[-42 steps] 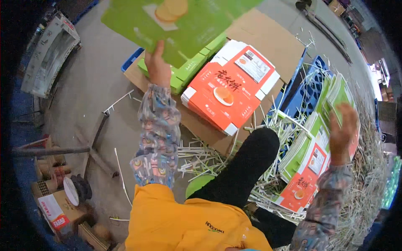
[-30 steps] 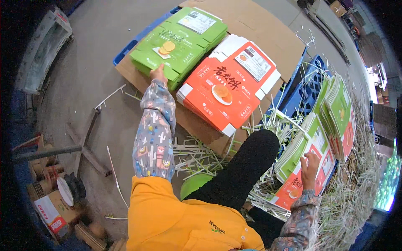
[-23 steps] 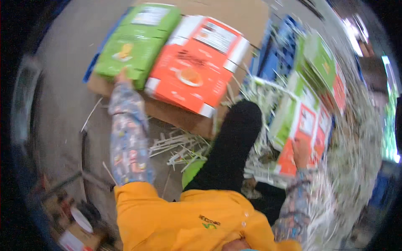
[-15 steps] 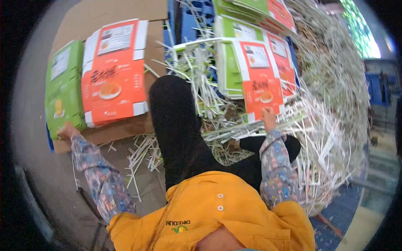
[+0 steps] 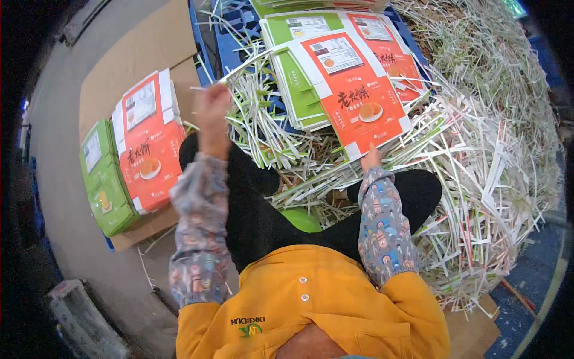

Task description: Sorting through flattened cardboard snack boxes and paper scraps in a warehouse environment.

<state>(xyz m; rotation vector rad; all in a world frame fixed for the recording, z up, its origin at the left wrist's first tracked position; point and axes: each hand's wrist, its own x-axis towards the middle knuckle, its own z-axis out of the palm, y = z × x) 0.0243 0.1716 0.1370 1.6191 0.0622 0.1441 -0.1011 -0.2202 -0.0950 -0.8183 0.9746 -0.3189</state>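
Observation:
A red flat carton blank (image 5: 356, 99) lies tilted over a stack of green and red blanks. At its lower edge is my right hand (image 5: 371, 158), closed on it, with the fingers partly hidden. My left hand (image 5: 214, 107) is raised over the left knee, smeared by motion. A long pale paper strip (image 5: 251, 63) runs from beside it toward the green blanks (image 5: 296, 90); I cannot tell whether the hand holds it. On the left, a pile of red blanks (image 5: 149, 161) stands beside a pile of green blanks (image 5: 107, 179).
Brown cardboard (image 5: 140, 57) lies under the left piles. Shredded white and green paper strips (image 5: 460, 179) heap up on the right, and more lie between the stacks. Parts of a blue pallet (image 5: 236, 36) show at the back. My bent legs (image 5: 251, 197) sit between the piles.
My left hand has left the green pile and swung up and right, over the knee. The red blank held by my right hand appears larger and more tilted. The whole view has shifted.

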